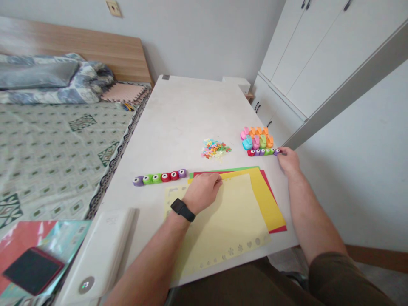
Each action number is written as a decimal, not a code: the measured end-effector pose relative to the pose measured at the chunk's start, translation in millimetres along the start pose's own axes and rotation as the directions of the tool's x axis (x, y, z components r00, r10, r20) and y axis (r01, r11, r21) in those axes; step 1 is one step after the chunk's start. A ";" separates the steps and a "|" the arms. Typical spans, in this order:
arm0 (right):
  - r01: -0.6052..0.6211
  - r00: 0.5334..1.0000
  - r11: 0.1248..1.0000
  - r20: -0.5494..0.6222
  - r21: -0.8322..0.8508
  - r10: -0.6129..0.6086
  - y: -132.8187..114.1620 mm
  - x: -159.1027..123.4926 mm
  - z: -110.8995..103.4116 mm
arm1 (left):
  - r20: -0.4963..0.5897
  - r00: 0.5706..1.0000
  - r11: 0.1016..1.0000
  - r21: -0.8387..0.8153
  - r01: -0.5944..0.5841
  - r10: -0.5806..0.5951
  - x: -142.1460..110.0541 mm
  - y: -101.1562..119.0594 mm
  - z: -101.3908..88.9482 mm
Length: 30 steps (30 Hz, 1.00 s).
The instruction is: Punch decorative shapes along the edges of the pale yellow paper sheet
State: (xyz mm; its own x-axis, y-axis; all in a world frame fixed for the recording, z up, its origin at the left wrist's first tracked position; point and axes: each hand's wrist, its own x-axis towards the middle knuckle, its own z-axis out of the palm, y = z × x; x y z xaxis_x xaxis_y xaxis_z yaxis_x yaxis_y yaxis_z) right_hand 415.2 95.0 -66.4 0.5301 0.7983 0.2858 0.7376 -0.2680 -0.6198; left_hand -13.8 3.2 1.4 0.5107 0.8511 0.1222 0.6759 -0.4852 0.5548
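Note:
My left hand [205,190], with a black watch on its wrist, rests over the top edge of a pale yellow paper sheet [229,216]. Its fingers are closed, and what they pinch is hidden. Punched shapes, such as flowers and a heart, run along that sheet's lower edge. Beneath lie darker yellow [266,199], red [279,229] and green sheets [251,169]. My right hand [288,161] has its fingertips on a small purple paper punch [276,151], at the right end of a row of small craft punches [262,151].
Larger coloured punches [256,138] stand behind that row. A heap of colourful paper cut-outs [216,148] lies mid-table; another row of small punches [157,178] sits left. A white device [98,250] lies at the table's left edge, near a dark tablet [32,270]. A bed [63,140] adjoins.

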 end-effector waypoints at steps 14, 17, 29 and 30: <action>0.006 1.000 1.000 -0.013 0.010 -0.006 -1.6 0.9 1.1 | 0.012 1.000 1.000 0.007 0.004 -0.004 0.0 2.1 -2.0; 0.005 1.000 1.000 -0.008 -0.007 -0.005 -4.0 0.9 -0.1 | 0.018 1.000 1.000 0.016 0.010 -0.010 0.1 2.6 -2.5; 0.053 0.998 0.998 0.016 -0.016 -0.053 -4.0 -1.2 -2.1 | 0.019 1.000 1.000 0.011 0.012 -0.012 -0.2 2.2 -1.5; 0.060 0.998 0.998 0.024 -0.021 -0.060 -4.7 -1.2 -2.4 | 0.019 1.000 1.000 0.013 0.011 -0.012 -0.1 2.3 -1.6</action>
State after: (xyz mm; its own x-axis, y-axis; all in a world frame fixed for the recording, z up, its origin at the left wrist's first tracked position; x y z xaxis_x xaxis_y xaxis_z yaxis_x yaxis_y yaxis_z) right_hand 412.1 93.9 -62.0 0.4750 0.8256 0.3047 0.7768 -0.2308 -0.5859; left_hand -13.2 2.3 3.9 0.5127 0.8527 0.1001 0.6883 -0.4779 0.5457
